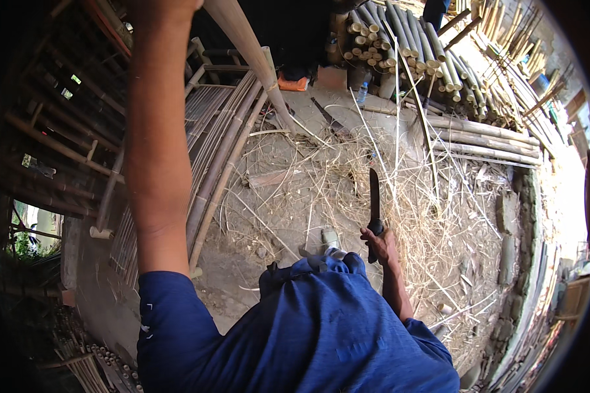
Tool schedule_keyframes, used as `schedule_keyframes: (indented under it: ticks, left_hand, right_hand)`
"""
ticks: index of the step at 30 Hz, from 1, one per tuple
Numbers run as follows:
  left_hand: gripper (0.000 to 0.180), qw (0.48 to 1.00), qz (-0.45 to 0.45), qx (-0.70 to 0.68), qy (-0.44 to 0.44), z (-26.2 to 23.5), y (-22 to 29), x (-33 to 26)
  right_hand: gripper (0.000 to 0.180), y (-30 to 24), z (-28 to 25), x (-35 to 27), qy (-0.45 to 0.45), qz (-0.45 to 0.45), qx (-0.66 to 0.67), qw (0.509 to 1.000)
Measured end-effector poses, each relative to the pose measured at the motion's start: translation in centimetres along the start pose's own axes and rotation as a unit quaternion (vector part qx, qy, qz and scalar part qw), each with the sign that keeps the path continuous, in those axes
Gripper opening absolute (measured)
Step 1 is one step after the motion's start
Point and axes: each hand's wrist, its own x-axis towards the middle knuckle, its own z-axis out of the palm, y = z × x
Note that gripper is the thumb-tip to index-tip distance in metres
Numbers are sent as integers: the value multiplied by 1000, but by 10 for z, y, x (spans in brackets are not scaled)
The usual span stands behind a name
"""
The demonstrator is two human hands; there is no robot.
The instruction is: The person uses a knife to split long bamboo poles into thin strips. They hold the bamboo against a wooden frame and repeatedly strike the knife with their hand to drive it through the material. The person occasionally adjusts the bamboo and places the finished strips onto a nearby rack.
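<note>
My right hand is closed round the black handle of a long knife, whose dark blade points away from me above the littered ground. My left arm stretches up and forward, and my left hand shows only as a sliver at the top edge. It is right beside the upper part of a thick, pale bamboo pole; its fingers are cut off from view. The pole slants down to the right, its lower end near the ground by the shavings. A bamboo bench with a slatted top stands to the right of my left arm.
Bamboo strips and shavings cover much of the ground. Cut bamboo poles are stacked at the far right, with more poles lying below them. A saw and a plastic bottle are ahead. Bamboo frames stand at left.
</note>
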Motion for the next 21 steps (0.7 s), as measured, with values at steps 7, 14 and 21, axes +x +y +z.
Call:
schedule_keyframes:
  ticks: [7,14,21]
  left_hand:
    - [47,993,-21,-67,-97,-26,-22,-89]
    - [48,981,-103,-104,-126,-44,-26,-150]
    - [29,950,-165,-134,-229,-37,22,-102]
  right_hand:
    - [40,-73,32,-22,-30,-133,51,989]
    - [39,-171,29,-59,-63,-191,52,978]
    - [60,-256,8,-120,23,-452,12,892]
